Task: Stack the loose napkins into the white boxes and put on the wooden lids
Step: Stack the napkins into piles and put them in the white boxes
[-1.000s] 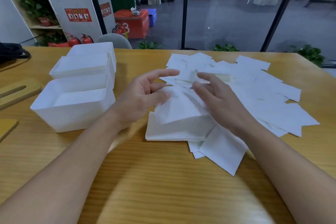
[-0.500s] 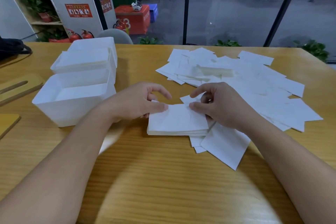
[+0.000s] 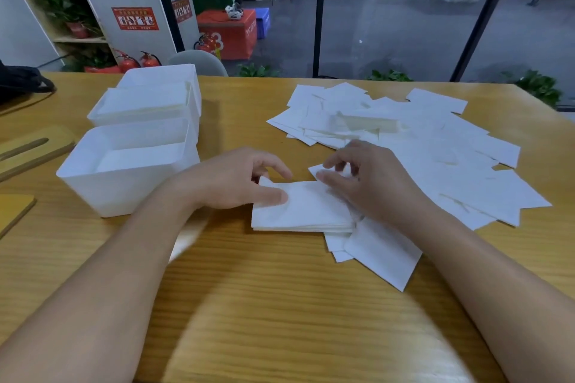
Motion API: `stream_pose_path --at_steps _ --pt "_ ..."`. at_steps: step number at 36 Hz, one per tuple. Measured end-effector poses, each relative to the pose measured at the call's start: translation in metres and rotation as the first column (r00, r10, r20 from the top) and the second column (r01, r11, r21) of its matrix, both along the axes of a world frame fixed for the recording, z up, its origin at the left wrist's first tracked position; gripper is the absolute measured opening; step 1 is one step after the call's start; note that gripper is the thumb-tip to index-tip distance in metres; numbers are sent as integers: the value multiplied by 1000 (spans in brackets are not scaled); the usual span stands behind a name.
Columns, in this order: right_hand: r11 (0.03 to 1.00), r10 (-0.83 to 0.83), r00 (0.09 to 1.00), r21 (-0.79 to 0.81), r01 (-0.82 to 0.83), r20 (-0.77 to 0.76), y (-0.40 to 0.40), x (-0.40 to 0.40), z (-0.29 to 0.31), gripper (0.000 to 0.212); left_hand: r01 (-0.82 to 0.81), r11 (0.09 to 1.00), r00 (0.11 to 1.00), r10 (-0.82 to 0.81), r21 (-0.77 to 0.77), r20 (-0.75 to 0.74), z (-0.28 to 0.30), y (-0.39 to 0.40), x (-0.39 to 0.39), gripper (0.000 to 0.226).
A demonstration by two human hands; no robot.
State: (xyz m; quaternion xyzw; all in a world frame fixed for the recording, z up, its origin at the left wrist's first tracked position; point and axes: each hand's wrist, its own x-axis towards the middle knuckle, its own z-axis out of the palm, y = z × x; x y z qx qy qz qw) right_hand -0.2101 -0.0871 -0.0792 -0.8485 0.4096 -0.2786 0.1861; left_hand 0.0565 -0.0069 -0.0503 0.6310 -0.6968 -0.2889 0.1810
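Napkins: a squared-up stack (image 3: 300,210) lies on the wooden table (image 3: 280,305), centre of view, just right of the near white box (image 3: 124,171). My left hand (image 3: 230,179) grips the stack's left edge, thumb on top, fingers curled over the far-left corner. My right hand (image 3: 367,183) sits on the stack's right edge, fingers bent; I think the tips pinch one loose sheet (image 3: 317,169) at the far side, but motion blur there makes that unsure.

A wide scatter of loose napkins (image 3: 435,158) covers the table right and far of the hands, w/ a few sheets (image 3: 382,253) poking out under the stack's near-right side.

Near white box looks to hold a low layer of napkins already. Behind it, a second box (image 3: 146,106) is filled nearly to the rim, and a third box (image 3: 165,76) stands farthest back. Wooden lids (image 3: 34,149) lie at the far left, none on a box yet.

To do this step well, I'd say:
- Tap both side edges in so the stack is flush before lifting.
- Clamp top & bottom w/ both hands; thin sheets will fan out if held by one edge only.
- Leave the sheets under the stack behind, don't drag them.
- Lower it flat into the near box, corners lined up w/ the walls.
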Motion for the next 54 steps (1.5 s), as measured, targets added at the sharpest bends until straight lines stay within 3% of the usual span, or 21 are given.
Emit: stream_pose_path --at_steps 4,9,13,21,25,29,34,38,43,46,49,52,54 --pt "992 -34 978 -125 8 -207 -13 10 -1 49 38 999 999 -37 -13 27 4 2 0 21" --pt "997 -63 886 -76 31 -460 -26 16 -7 67 -4 996 1000 5 -92 15 1 -1 1 17" --pt "996 -84 867 -76 53 -491 -29 18 -7 78 -48 991 998 52 -128 33 -6 -7 1 25" --pt "992 -116 862 -101 76 -494 -30 19 -11 70 -58 989 998 59 -133 4 -12 -8 -4 10" --pt "993 -87 915 -109 47 -395 -25 13 0 80 -107 975 994 110 -195 1 -15 -9 -7 15" --pt "992 107 978 -48 -117 -177 -10 -2 13 61 -193 956 975 161 -221 -154 -15 -11 -11 34" --pt "950 305 950 48 -308 68 12 -7 16 44 -296 945 899 224 -142 -377 -9 -10 -19 44" --pt "927 371 925 21 -374 86 22 -2 22 37 -394 910 826 289 -130 -483 -9 -9 -19 50" --pt "918 395 918 21 -396 26 27 -7 26 37 -418 908 737 313 -40 -599 -11 -12 -10 33" --pt "921 386 921 38 -389 53 27 -10 30 23 -382 923 727 274 -40 -629 -11 -10 -11 44" --pt "940 327 924 32 -340 198 24 -10 30 10 -350 936 710 236 -42 -663 -9 -8 -16 48" --pt "977 209 918 -36 -209 338 15 -9 25 20 -341 936 702 191 -88 -686 -9 -7 -19 38" --pt "990 143 907 -70 -126 397 9 -9 23 11 -332 932 713 146 -147 -686 -7 -5 -21 30"
